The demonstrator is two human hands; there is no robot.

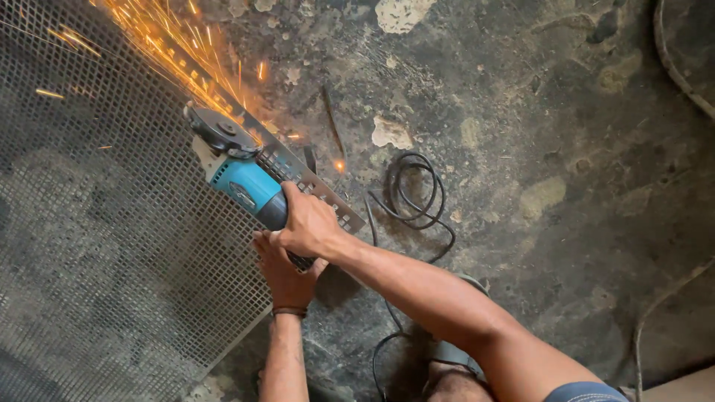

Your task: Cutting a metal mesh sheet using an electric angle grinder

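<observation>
A blue angle grinder (242,182) with a grey disc guard (217,132) cuts along the edge of a large wire mesh panel (97,246) lying on the floor. Orange sparks (175,48) fly up and to the left from the disc. My right hand (309,225) is wrapped round the grinder's dark rear body. My left hand (284,272) sits just below it, fingers under the grinder's tail and resting at the mesh edge. A flat metal frame strip (328,197) borders the mesh beneath the tool.
The grinder's black power cord (413,193) loops on the stained concrete floor (558,149) right of the mesh and runs back under my arm. My sandalled foot (450,357) is at the bottom. A thick cable (674,63) curves at the top right.
</observation>
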